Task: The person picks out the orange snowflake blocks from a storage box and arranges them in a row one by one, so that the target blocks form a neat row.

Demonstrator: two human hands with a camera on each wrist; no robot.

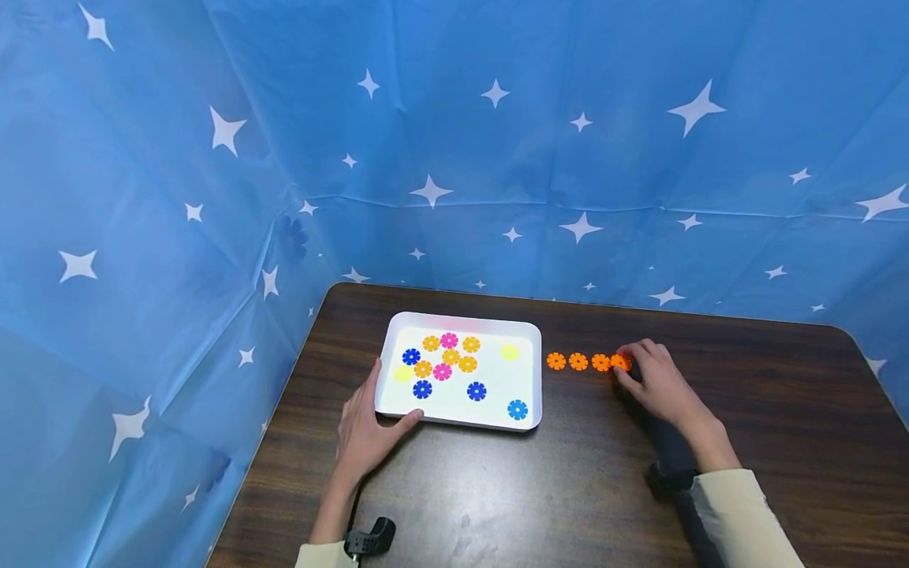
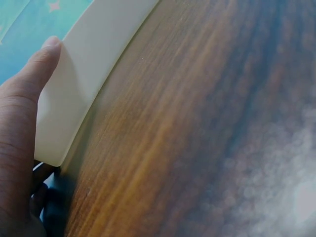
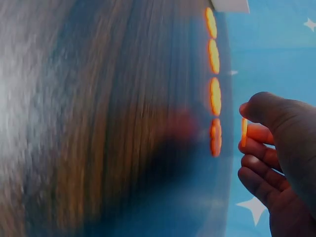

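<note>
Pinching a round, notched orange plastic disc (image 3: 244,132) narrowly in the right grip (image 1: 660,386), near four matching orange discs (image 3: 215,96) to its left; holding the white rectangular plastic tray (image 1: 497,325) with the left grip (image 1: 365,432). Best keeping the pinch light, not nudging those.

Showing, on a dark-brown wood-grain table (image 1: 461,493) before a blue star-printed backdrop (image 1: 525,158), multicoloured notched round discs (image 1: 468,364) in a white rectangular tray (image 1: 490,335) and orange notched round discs (image 1: 583,361) lined up to its right.
</note>
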